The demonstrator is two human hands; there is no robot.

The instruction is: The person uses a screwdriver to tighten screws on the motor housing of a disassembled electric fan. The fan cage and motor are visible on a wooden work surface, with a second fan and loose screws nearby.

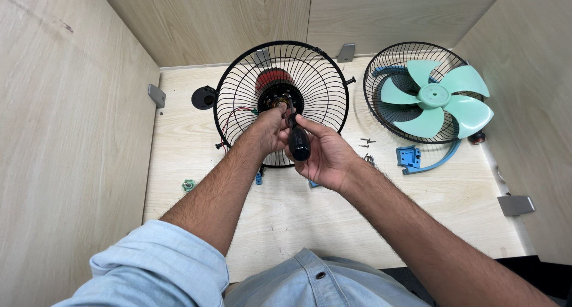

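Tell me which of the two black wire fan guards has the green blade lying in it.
The right-hand guard, beside the blue bracket, holds the green fan blade. The other guard, where both hands work, shows only the motor hub.

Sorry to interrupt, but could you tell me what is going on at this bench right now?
A person is working on a fan. The right hand holds a black-handled screwdriver with its tip at the motor hub inside the black wire guard, while the left hand steadies the hub. A second guard lies to the right with the green fan blade in it. Loose screws and a blue bracket rest on the wooden table.
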